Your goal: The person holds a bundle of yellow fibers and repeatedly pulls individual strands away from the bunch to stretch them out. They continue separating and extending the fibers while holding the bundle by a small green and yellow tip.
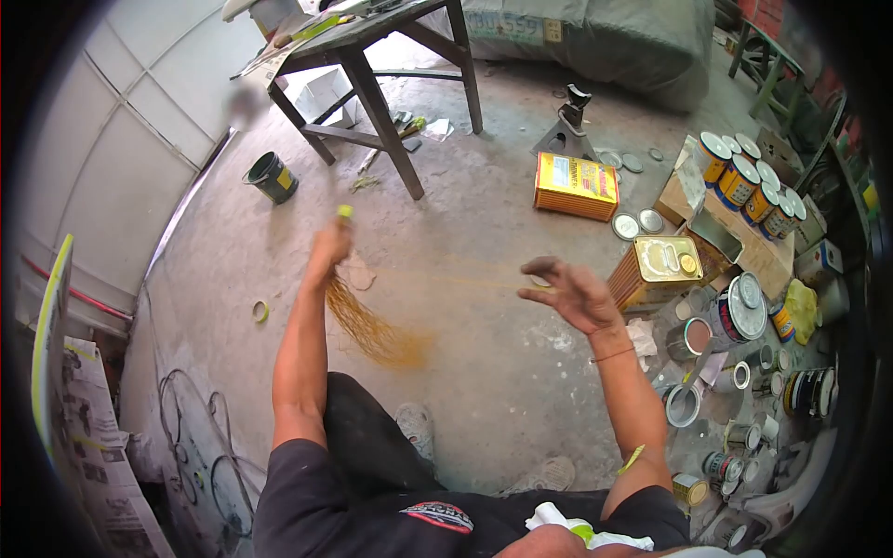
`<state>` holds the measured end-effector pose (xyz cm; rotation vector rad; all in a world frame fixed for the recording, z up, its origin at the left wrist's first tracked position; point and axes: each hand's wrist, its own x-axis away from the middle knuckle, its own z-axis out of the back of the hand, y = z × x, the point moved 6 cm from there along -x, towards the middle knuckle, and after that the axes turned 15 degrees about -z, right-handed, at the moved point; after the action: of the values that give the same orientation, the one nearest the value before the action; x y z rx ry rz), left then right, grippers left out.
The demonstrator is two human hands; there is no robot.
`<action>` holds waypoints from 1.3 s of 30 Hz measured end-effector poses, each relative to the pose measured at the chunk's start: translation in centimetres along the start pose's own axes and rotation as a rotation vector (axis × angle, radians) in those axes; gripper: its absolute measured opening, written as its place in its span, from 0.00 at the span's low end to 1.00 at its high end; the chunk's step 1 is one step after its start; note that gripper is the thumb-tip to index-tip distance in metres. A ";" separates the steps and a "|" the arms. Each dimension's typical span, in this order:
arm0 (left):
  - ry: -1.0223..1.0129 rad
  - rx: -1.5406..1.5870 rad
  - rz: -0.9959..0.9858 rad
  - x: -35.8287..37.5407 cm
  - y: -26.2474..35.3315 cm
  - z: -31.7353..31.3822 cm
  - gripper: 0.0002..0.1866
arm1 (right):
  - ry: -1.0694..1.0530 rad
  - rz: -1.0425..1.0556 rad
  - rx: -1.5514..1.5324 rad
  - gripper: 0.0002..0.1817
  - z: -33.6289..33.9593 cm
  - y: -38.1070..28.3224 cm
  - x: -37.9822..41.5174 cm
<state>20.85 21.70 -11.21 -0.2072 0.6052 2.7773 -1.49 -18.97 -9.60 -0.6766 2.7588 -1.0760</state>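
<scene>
My left hand (332, 244) is closed around the upper end of a bundle of golden-brown broom-like strands (367, 321). The strands fan out below the fist toward the floor, their tips blurred. A piece of yellow-green tape (345, 211) shows above the fist. Out to the right, my right hand (579, 293) has thumb and forefinger bent toward each other. Between them is a small yellowish bit, and faint yellowish strands (446, 279) stretch across from the left hand to these fingers. Blur hides how firmly they are gripped.
A dark wooden table (358, 65) stands ahead, and a black bucket (272, 177) is at the left. To the right are a yellow thinner tin (577, 186), a gold tin (667, 259) and several paint cans (741, 307). A tape roll (260, 312) and a hose (167, 400) lie on the left floor.
</scene>
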 end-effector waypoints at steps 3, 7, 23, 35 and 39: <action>0.370 0.356 0.550 2.6 -8.6 3.8 0.15 | 0.206 0.105 -0.075 0.17 4.4 -3.0 2.6; -0.068 0.652 0.414 3.9 -2.7 1.0 0.10 | 0.329 0.158 0.057 0.17 10.6 -6.6 5.0; -0.435 1.060 -0.154 7.9 26.1 -1.4 0.14 | 0.256 -0.038 0.602 0.18 -5.2 1.3 -4.0; -0.667 1.125 -0.257 8.6 26.6 -2.2 0.14 | 0.402 0.231 1.203 0.12 -3.4 1.1 -3.0; -0.599 0.990 -0.310 8.3 26.5 -2.0 0.10 | 0.236 -0.173 0.674 0.11 -3.5 2.6 -3.1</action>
<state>4.91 -0.17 -4.48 0.6455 1.4775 1.8035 -0.55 -13.78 -8.90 -0.7167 2.2711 -2.0873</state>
